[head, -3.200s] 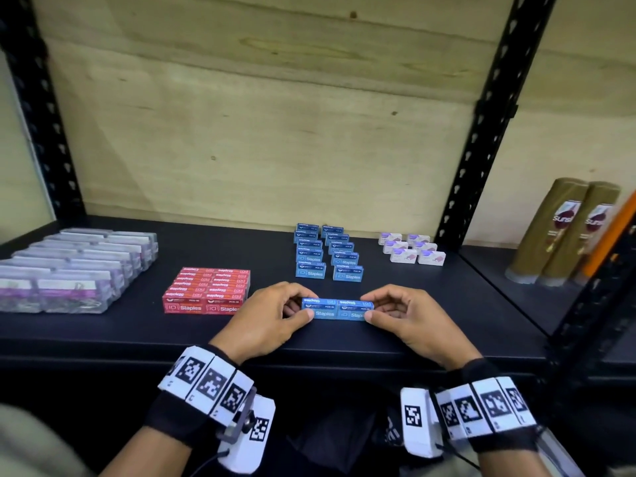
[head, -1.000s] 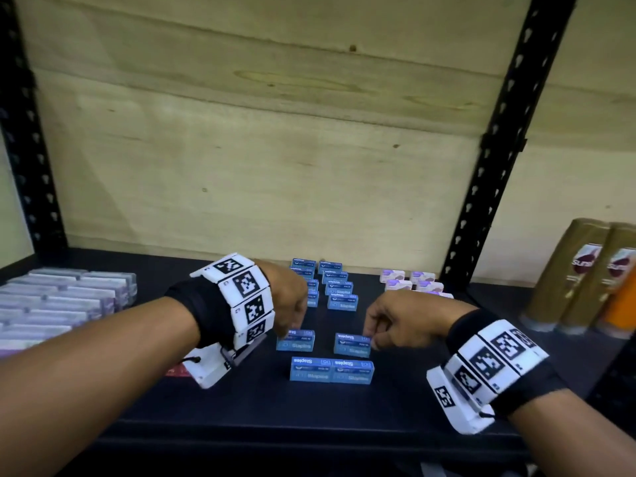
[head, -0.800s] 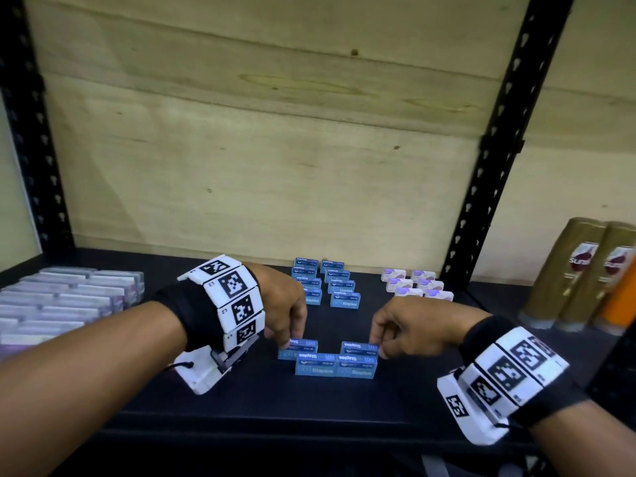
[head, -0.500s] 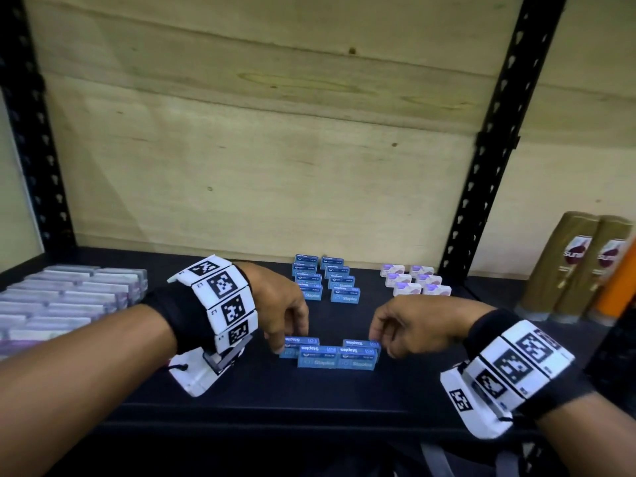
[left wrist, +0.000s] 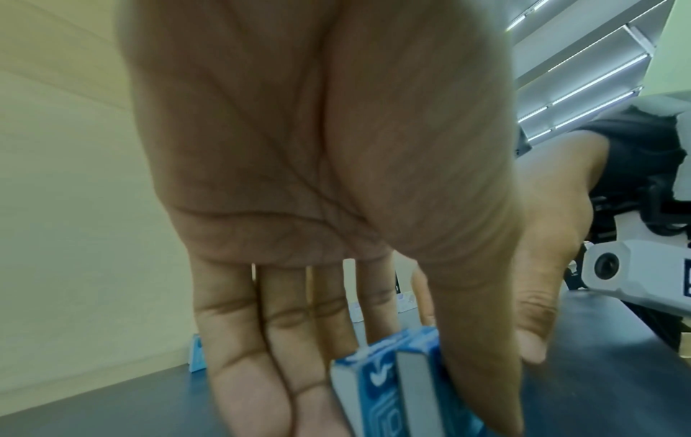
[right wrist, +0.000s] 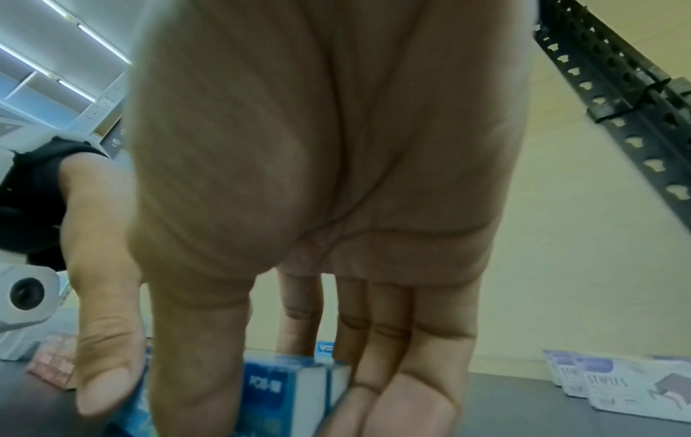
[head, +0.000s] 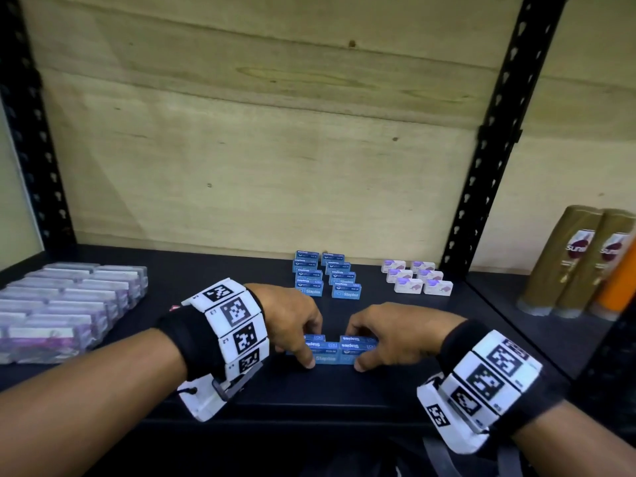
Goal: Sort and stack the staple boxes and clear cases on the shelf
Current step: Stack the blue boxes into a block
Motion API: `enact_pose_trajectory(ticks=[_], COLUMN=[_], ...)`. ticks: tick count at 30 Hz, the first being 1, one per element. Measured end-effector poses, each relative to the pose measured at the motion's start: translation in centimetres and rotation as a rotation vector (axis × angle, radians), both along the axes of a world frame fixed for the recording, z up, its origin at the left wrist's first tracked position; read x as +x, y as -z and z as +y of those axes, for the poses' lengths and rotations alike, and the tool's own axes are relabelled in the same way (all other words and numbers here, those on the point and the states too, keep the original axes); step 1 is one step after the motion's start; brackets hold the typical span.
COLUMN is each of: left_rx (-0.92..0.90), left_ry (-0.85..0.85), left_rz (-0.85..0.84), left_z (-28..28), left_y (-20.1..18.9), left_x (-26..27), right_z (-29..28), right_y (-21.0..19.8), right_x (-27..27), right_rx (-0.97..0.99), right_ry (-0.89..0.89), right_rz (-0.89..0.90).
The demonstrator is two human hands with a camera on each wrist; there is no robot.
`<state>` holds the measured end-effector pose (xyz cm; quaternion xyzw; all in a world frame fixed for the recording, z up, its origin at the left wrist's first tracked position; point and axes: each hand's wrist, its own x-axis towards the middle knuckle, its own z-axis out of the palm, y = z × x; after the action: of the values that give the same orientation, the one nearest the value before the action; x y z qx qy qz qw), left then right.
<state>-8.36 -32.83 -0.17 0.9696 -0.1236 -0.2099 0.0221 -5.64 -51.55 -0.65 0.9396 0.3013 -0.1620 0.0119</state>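
Several blue staple boxes (head: 328,352) lie pushed together in a tight cluster near the shelf's front edge. My left hand (head: 307,349) grips the cluster's left end, with the thumb (left wrist: 471,354) on the near face and the fingers behind the blue boxes (left wrist: 377,381). My right hand (head: 361,349) grips the right end of the blue boxes (right wrist: 288,390) the same way. More blue boxes (head: 323,278) stand in two rows further back. Clear cases (head: 65,304) fill the left of the shelf.
White and purple staple boxes (head: 416,280) sit at the back right, beside the black upright post (head: 481,160). Red staple boxes (right wrist: 52,366) lie to the left, hidden behind my left wrist in the head view. Gold bottles (head: 578,263) stand on the neighbouring shelf.
Both hands drew two blue boxes back from the rows against the front pair. The loose boxes now form one cluster, held at both ends.
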Motion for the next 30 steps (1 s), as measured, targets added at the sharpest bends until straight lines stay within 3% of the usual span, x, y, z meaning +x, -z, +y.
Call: enact_pose_trajectory(ticks=[30], left_rx=[-0.054], left_ry=[0.075], left_rz=[-0.110], left_z=[-1.2], left_y=[0.6], left_x=[0.2], right_z=[1.0], right_y=[0.0], right_x=[-0.2], right_rx=[-0.022], right_ry=[-0.028], right_rz=[-0.035])
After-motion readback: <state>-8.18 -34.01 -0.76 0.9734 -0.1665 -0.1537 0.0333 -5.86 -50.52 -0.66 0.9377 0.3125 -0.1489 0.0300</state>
